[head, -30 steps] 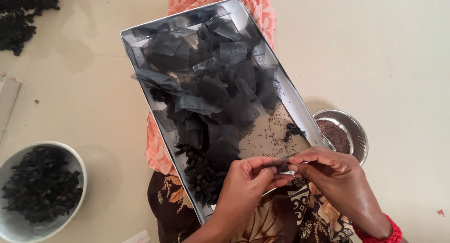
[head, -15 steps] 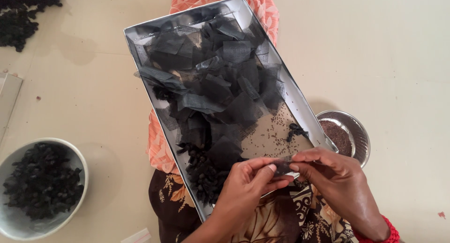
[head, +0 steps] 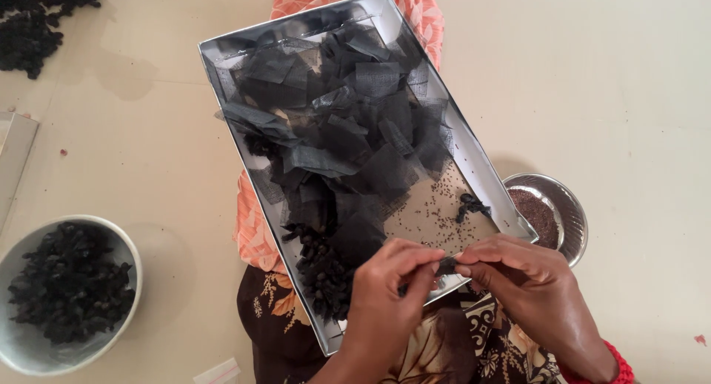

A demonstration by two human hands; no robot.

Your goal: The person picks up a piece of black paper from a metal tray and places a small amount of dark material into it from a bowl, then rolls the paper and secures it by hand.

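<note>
- Left hand [head: 385, 295] and right hand [head: 529, 284], lower centre, both pinched shut on one small black mesh piece [head: 446, 265]
- Piece sits over near edge of metal tray [head: 474, 158]
- Best handled with fingertips close, above tray, so loose seeds [head: 437, 206] likely land inside

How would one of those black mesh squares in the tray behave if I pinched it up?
Probably floppy: the black mesh squares lie crumpled and folded in the metal tray. Likely very light, being see-through netting. They overlap, so neighbours may snag and lift along.
</note>
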